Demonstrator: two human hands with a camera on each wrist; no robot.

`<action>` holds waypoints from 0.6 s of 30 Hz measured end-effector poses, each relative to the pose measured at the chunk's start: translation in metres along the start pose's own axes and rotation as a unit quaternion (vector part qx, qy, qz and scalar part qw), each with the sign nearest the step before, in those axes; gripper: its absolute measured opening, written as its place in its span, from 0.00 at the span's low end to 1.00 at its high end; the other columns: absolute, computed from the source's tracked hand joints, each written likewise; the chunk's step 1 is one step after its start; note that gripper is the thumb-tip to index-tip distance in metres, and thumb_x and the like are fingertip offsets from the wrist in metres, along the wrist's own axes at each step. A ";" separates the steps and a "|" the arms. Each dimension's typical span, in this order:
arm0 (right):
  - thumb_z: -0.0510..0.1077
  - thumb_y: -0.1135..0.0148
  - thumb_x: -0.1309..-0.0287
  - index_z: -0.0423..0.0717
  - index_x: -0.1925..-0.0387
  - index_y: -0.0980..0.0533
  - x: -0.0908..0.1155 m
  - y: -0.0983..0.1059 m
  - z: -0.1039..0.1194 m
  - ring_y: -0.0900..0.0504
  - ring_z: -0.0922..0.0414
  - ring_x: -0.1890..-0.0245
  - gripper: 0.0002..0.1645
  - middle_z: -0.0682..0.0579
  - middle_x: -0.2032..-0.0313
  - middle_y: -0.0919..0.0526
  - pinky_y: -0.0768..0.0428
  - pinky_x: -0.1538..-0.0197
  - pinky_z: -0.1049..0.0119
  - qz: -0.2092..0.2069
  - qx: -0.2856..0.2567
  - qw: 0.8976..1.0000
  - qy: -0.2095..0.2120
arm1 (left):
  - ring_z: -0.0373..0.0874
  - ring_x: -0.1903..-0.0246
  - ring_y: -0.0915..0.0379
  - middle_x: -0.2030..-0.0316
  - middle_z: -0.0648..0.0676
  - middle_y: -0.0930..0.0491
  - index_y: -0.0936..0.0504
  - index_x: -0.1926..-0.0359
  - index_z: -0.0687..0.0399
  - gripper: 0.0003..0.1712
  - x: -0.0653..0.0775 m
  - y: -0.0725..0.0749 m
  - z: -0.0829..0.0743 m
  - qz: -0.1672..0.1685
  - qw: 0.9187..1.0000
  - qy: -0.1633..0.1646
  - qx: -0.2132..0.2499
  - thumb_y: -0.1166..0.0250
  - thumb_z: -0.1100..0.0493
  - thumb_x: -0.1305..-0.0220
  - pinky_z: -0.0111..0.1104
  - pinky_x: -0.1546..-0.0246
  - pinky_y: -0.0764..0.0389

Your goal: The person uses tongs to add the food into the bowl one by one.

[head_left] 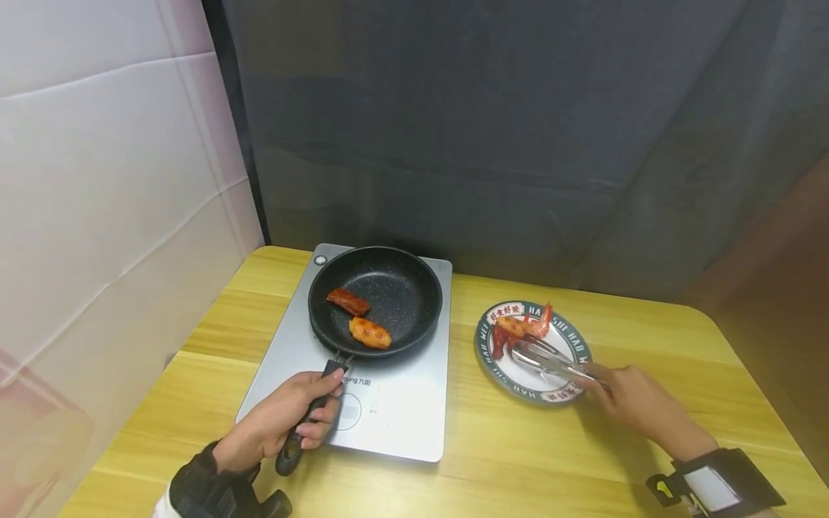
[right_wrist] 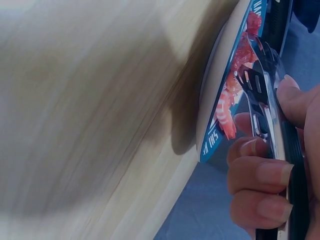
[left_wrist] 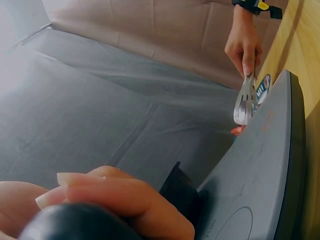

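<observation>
My left hand [head_left: 294,410] grips the black handle [head_left: 315,417] of a frying pan [head_left: 401,302]. In the pan lie a dark red-brown piece of meat [head_left: 348,301] and an orange-brown chicken wing [head_left: 370,333]. At the right, my right hand [head_left: 631,403] holds metal tongs [right_wrist: 270,105], their slotted heads spread a little apart. The tong tips reach over a round plate [head_left: 508,385] with a dark green rim, right at the food on it. That food includes a shrimp [right_wrist: 225,112], another wing-like piece [head_left: 512,326] and dark red meat [head_left: 499,342].
Under the pan is a flat silver induction cooker [head_left: 408,424] with a round dial mark. Cooker and plate share a yellow wood-grain table [head_left: 518,460]. A grey curtain [head_left: 453,144] hangs behind, and a white panel [head_left: 116,180] stands along the left side.
</observation>
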State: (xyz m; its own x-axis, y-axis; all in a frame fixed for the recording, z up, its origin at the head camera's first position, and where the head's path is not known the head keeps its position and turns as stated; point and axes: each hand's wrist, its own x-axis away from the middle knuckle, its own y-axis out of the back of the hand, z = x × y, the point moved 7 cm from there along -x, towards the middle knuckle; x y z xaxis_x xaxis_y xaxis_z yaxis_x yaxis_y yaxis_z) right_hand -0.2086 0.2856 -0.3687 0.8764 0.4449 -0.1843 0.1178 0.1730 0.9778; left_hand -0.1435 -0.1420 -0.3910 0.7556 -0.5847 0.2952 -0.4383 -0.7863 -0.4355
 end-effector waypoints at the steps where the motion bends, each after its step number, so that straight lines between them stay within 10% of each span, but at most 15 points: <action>1: 0.49 0.37 0.39 0.45 0.57 0.19 0.000 0.000 0.000 0.39 0.65 0.86 0.13 0.63 0.87 0.40 0.38 0.82 0.68 -0.002 0.001 1.000 0.003 | 0.31 0.91 0.46 0.84 0.44 0.43 0.39 0.65 0.59 0.18 0.000 0.000 0.000 -0.001 1.000 -0.001 0.000 0.55 0.48 0.24 0.23 0.91 0.38; 18: 0.46 0.37 0.38 0.47 0.55 0.19 -0.021 0.024 0.018 0.39 0.68 0.86 0.11 0.64 0.86 0.38 0.35 0.81 0.70 -0.020 -0.003 0.998 0.051 | 0.32 0.91 0.47 0.84 0.44 0.43 0.40 0.65 0.59 0.18 -0.001 0.001 0.001 -0.008 1.000 -0.001 -0.004 0.55 0.49 0.24 0.23 0.91 0.38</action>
State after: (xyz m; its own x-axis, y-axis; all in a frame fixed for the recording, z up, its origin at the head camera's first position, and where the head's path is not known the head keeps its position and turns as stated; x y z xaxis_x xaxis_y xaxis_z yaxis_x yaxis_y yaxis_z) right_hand -0.2157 0.2651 -0.3395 0.8187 0.5249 -0.2328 0.1491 0.1972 0.9690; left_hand -0.1440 -0.1422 -0.3921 0.7636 -0.5712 0.3011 -0.4291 -0.7973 -0.4245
